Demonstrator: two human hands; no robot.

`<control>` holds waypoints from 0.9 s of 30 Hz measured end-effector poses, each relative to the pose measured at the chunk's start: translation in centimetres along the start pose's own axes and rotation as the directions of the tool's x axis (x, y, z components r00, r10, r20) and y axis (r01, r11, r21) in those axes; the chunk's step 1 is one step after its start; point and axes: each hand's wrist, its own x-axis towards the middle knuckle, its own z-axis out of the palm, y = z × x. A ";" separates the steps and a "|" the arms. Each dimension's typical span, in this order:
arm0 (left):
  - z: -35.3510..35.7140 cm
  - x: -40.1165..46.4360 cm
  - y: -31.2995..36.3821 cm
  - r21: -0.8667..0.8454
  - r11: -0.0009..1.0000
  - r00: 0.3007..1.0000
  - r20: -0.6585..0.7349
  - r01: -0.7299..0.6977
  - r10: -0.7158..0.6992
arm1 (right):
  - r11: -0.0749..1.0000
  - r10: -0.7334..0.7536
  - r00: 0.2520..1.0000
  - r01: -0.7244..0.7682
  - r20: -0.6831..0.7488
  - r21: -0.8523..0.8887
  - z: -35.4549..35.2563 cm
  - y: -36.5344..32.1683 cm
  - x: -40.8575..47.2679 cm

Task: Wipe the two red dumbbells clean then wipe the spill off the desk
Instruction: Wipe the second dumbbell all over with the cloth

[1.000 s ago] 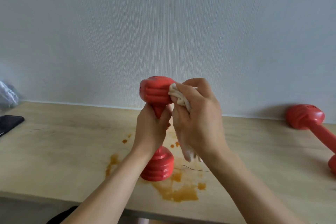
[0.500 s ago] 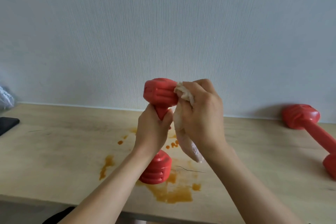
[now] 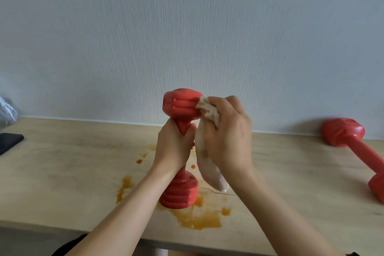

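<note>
Both hands are busy at the middle of the scene: the left hand is wrapped round the handle of the first dumbbell, holding it upright, while the right hand has its fingers closed on a pale cloth and presses the bunched part against the right side of the upper head. The loose tail of the cloth hangs down between the two wrists. The lower head of this dumbbell sits at or just above the table, over the far edge of the orange spill; whether it touches the surface cannot be told. Smaller orange drops lie to the left and farther back. The second dumbbell lies on its side at the far right, well apart from the hands. A dark phone rests at the far left edge. The step in hand looks like wiping the first dumbbell, so the task is in its early part. The next move probably calls for turning the dumbbell in the left hand so the cloth reaches the remaining faces, the handle and the lower head, which stands nearest the spill.
</note>
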 end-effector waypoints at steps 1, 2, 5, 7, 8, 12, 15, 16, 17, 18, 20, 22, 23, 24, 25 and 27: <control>0.1 0.0 -0.1 -0.013 1.000 1.000 0.007 0.013 -0.013 | 0.999 0.042 0.999 -0.042 0.002 0.011 -0.1 0.6 0.2; 0.1 0.0 -0.2 -0.031 0.999 1.000 0.012 0.023 -0.023 | 0.998 0.068 0.998 -0.068 0.004 0.011 -0.2 1.2 0.4; 0.1 0.0 -0.1 -0.034 0.999 1.000 0.009 0.024 -0.024 | 1.000 0.024 1.000 -0.024 -0.007 0.000 0.0 0.9 0.3; 0.1 0.1 -0.1 -0.008 1.000 1.000 -0.013 -0.003 0.003 | 0.997 -0.070 0.997 0.070 -0.021 -0.022 0.3 -0.5 -0.2; 0.2 0.1 0.0 0.009 1.000 1.000 -0.027 -0.013 0.013 | 0.995 -0.100 0.995 0.099 -0.022 -0.027 0.4 -0.9 -0.4; 0.3 0.0 -0.2 0.016 1.000 1.000 -0.020 -0.007 0.008 | 0.999 -0.013 1.000 0.013 -0.008 0.041 -0.1 0.0 -0.5; 0.2 -0.5 0.1 -0.035 0.998 0.999 0.014 -0.050 0.051 | 0.978 0.184 0.981 -0.188 0.056 0.089 -0.4 1.9 -0.1; 0.3 -0.7 0.3 -0.041 0.996 0.996 0.029 -0.084 0.085 | 0.971 0.215 0.974 -0.221 0.065 0.094 -0.4 2.4 -0.1; 0.3 -0.8 0.4 -0.045 0.993 0.993 0.045 -0.105 0.107 | 0.965 0.236 0.969 -0.242 0.072 0.099 -0.3 2.6 -0.1; 0.3 -0.7 0.4 -0.053 0.993 0.992 0.056 -0.110 0.113 | 0.959 0.253 0.964 -0.262 0.083 0.111 -0.3 2.7 -0.1; 0.3 -0.5 0.4 -0.077 0.991 0.990 0.081 -0.109 0.115 | 0.946 0.285 0.953 -0.297 0.098 0.132 -0.4 2.6 -0.1; 0.2 -0.5 0.4 -0.108 0.990 0.988 0.115 -0.091 0.103 | 0.938 0.308 0.949 -0.314 0.065 0.147 -0.5 2.6 0.2; 0.2 -0.4 0.2 -0.125 0.989 0.988 0.123 -0.077 0.093 | 0.936 0.313 0.949 -0.314 0.030 0.162 -0.6 2.6 0.5; 0.2 -0.4 0.2 -0.139 0.989 0.989 0.123 -0.058 0.076 | 0.932 0.317 0.948 -0.309 -0.011 0.188 -0.6 2.3 0.6; 0.2 -0.3 0.2 -0.154 0.987 0.992 0.114 -0.038 0.056 | 0.931 0.305 0.951 -0.288 -0.044 0.224 -0.7 1.8 0.5; 0.3 -0.1 0.5 -0.184 0.983 0.996 0.078 -0.023 0.038 | 0.955 0.175 0.983 -0.153 -0.064 0.254 -0.3 0.5 0.0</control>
